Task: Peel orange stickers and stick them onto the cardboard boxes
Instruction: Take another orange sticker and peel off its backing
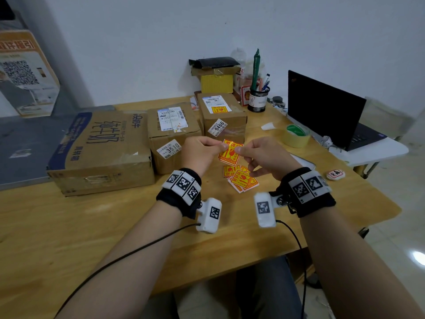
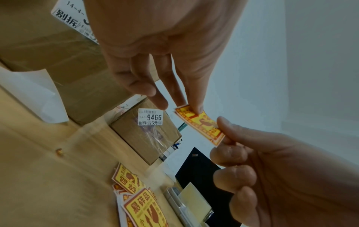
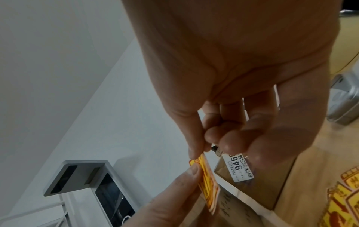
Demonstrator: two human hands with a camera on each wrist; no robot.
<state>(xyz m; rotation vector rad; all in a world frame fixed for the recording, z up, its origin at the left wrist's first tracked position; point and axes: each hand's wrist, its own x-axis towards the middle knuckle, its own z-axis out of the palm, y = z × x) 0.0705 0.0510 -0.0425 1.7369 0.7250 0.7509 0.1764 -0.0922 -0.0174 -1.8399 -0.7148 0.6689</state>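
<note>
Now both hands pinch one orange sticker point(image 1: 230, 152) up over the bench point(image 1: 115, 226), left hand point(image 1: 202, 153) and right hand point(image 1: 264, 155) at its top edge (near the boxes point(image 1: 174, 134)), so pick one corner and peel slowly.

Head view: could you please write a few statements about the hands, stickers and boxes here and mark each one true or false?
1. Both the left hand and the right hand pinch one orange sticker. True.
2. The spare stickers lie on top of the largest box. False: they lie on the table.
3. The box tagged 9466 already bears an orange sticker on top. True.
4. The laptop is closed. False: its lid is up, screen dark.
</note>
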